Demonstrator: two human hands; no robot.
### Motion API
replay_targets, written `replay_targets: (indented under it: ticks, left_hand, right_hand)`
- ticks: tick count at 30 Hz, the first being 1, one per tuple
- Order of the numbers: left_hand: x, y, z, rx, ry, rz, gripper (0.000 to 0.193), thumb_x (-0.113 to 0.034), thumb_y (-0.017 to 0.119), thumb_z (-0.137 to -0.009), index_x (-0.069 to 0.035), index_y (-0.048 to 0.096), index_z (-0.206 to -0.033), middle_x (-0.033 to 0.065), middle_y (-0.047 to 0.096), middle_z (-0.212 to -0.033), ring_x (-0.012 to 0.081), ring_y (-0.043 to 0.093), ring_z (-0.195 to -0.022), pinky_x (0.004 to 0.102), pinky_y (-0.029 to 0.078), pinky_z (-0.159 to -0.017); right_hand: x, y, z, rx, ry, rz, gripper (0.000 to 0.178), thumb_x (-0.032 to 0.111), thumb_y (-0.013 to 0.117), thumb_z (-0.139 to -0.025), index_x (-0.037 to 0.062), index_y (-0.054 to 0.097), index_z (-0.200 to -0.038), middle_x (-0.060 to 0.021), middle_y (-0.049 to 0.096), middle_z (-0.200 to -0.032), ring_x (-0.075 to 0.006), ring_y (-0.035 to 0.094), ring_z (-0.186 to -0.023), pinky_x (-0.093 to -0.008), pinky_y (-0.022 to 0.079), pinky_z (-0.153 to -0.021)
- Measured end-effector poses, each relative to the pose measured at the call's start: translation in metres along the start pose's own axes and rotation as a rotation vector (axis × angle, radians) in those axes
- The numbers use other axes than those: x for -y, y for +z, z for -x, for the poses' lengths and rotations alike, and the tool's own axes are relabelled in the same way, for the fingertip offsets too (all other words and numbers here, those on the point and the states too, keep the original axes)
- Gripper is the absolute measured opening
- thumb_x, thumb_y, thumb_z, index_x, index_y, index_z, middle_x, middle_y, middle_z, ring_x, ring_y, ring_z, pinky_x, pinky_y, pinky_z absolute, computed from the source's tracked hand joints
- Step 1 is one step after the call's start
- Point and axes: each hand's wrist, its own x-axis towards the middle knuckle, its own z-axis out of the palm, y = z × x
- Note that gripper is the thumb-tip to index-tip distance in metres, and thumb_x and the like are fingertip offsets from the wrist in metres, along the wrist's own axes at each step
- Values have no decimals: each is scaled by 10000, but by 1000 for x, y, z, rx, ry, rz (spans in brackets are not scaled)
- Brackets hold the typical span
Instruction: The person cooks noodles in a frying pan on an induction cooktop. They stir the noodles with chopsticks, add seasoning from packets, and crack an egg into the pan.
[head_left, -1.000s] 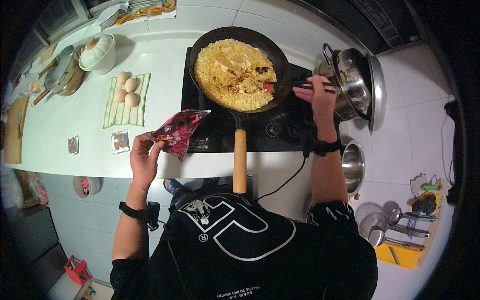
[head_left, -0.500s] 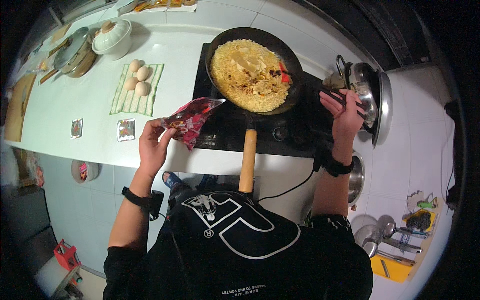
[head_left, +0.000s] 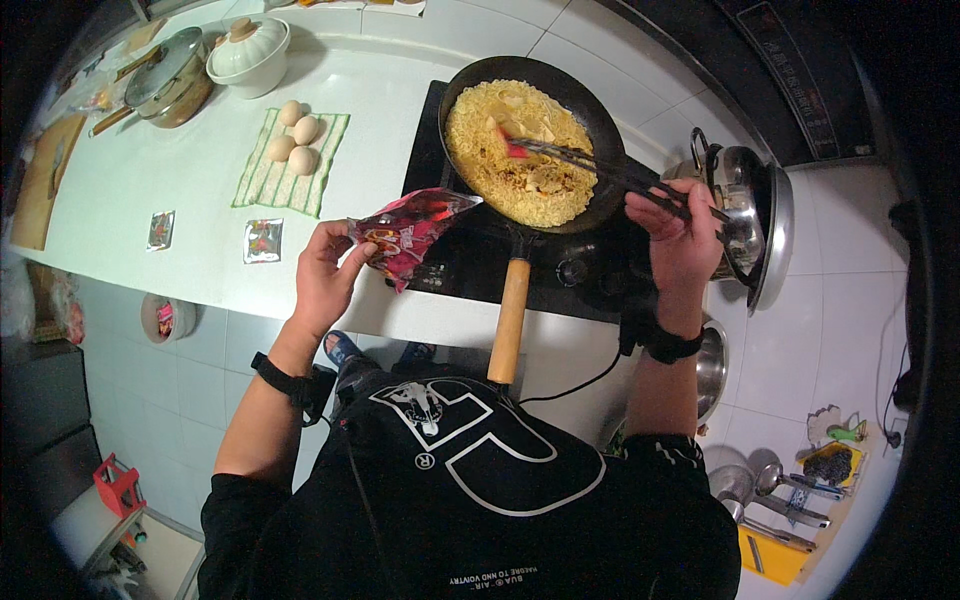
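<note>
My left hand (head_left: 328,275) pinches an opened red foil packet (head_left: 405,238) in front of the stove's left edge. In my right hand (head_left: 678,228) are dark chopsticks (head_left: 600,168), slanting left into the pan; something red (head_left: 510,145) shows at their far ends. The black pan (head_left: 607,108) stands on the black cooktop (head_left: 455,268) with its wooden handle (head_left: 510,320) toward me. Pale yellow noodles (head_left: 480,112) fill it, with a flat tan piece and brown bits on top. What the packet still contains is hard to make out.
Several eggs (head_left: 304,160) rest on a green-striped cloth (head_left: 258,185). Two small sachets (head_left: 263,241) lie left of my left hand. A lidded white pot (head_left: 250,62) and a glass-lidded saucepan (head_left: 165,90) stand at the back left. Metal pots (head_left: 742,200) crowd the right side.
The chopsticks have swung over the noodles, and the red at their ends sits further left in the pan. My left hand still holds the packet. The whole view has shifted slightly.
</note>
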Motion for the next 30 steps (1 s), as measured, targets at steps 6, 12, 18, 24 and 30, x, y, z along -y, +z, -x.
replay_targets:
  ticks: [6,12,18,24,30]
  left_hand:
    - [-11,2,-1,54,12,42,253,-6,698,-922,12,534,-1112,96,660,-1109,163,638,-1058,311,526,-949]
    - [-17,-1,4,37,12,19,252,1,691,-924,10,534,-1121,105,645,-1152,167,628,-1082,318,521,-973]
    - [-12,-7,9,6,-23,103,257,20,690,-916,9,531,-1118,109,647,-1153,174,629,-1095,321,520,-983]
    - [-10,-30,28,-65,35,24,235,30,691,-910,-2,540,-1087,112,659,-1136,171,654,-1052,312,544,-940]
    - [4,-136,99,-423,-10,-68,177,12,689,-921,-8,544,-1020,99,678,-1083,149,665,-978,301,551,-858]
  right_hand:
    - [-17,26,1,228,95,-86,349,284,405,-1059,-31,557,-1076,-203,683,-952,-377,735,-833,-484,640,-743]
    - [-29,36,5,286,190,51,322,291,459,-1049,-15,548,-1093,-213,676,-955,-388,733,-794,-475,653,-676]
    - [-22,38,4,270,217,63,324,314,468,-1049,4,553,-1096,-178,668,-926,-384,732,-774,-478,650,-673]
    - [-23,26,-2,263,-137,762,253,224,408,-1079,22,559,-1070,-153,673,-946,-313,725,-729,-431,638,-645]
    - [19,-41,14,-116,116,125,388,419,432,-1071,66,555,-1175,-117,642,-989,-240,652,-831,-367,567,-718]
